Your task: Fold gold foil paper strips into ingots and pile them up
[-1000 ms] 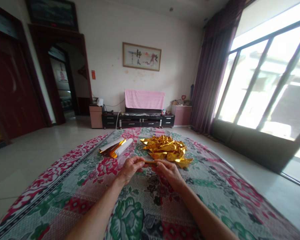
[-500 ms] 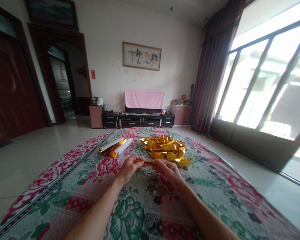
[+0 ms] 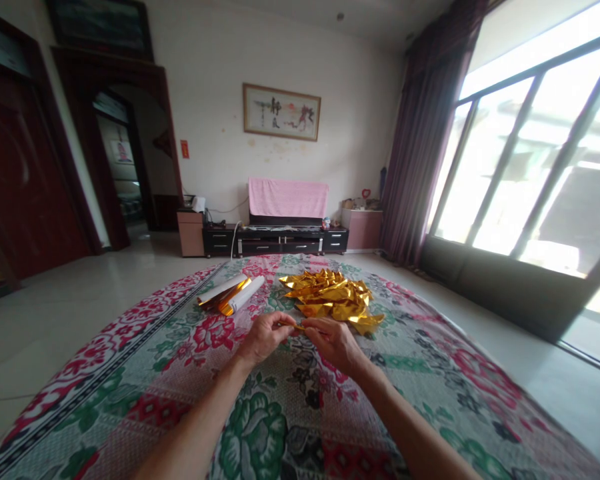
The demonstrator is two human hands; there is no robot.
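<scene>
A narrow strip of folded gold foil paper (image 3: 299, 327) spans the small gap between my two hands. My left hand (image 3: 269, 337) pinches its left end between thumb and fingers. On the other side, my right hand (image 3: 331, 341) is closed on the right end, and its fingers hide most of the strip. Just beyond my right hand lies a pile of folded gold foil pieces (image 3: 333, 293) with pointed ends. Rolled sheets, white outside and gold inside (image 3: 245, 295), rest beyond my left hand.
A flowered cloth (image 3: 255, 433) in red, green and grey covers the round table. Beyond it stands a low black cabinet (image 3: 295, 245) with a pink cloth (image 3: 289, 198) above. A purple curtain (image 3: 410, 153) and large windows are on the right.
My hands have drawn closer together on the strip, and less of the gold shows between them. The fingers of my right hand have shifted left. The pile and rolls rest as before.
</scene>
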